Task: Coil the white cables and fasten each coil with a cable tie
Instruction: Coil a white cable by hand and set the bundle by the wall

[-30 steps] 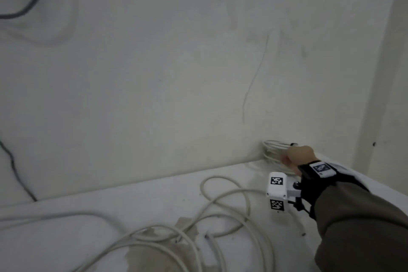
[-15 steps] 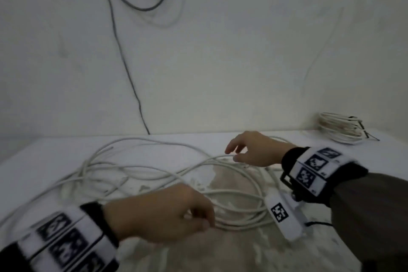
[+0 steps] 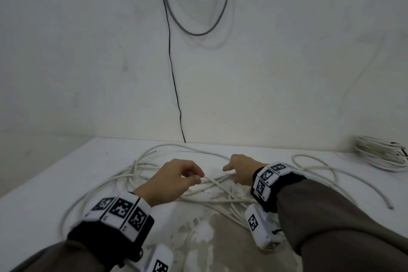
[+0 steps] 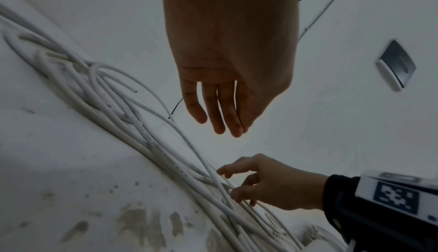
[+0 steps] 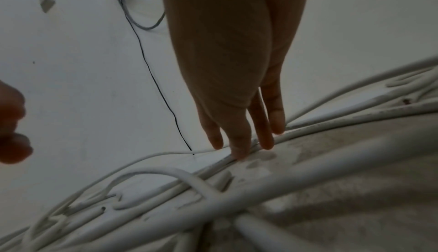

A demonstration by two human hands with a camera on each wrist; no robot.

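A long loose white cable point(image 3: 136, 174) sprawls in tangled loops over the white table point(image 3: 55, 172); one cut end point(image 3: 391, 207) lies at the right. My left hand point(image 3: 197, 178) hovers just above the tangle with loosely curled fingers. In the left wrist view the left hand point(image 4: 225, 128) hangs down and holds nothing. My right hand point(image 3: 231, 175) reaches into the middle strands. In the right wrist view its straight fingertips point(image 5: 241, 151) touch the cable point(image 5: 308, 130). A finished white coil point(image 3: 379, 154) with a dark tie lies at the back right against the wall.
A thin black wire point(image 3: 174, 84) runs down the wall to the table's back edge, under a hanging grey cable loop point(image 3: 198, 33). A worn brownish patch point(image 3: 220, 238) marks the table front. A small metal plate point(image 4: 395, 66) is fixed to the wall.
My right hand left the coil at the back right corner and came to the loose cable. The left hand moved forward beside it. The view swung left.
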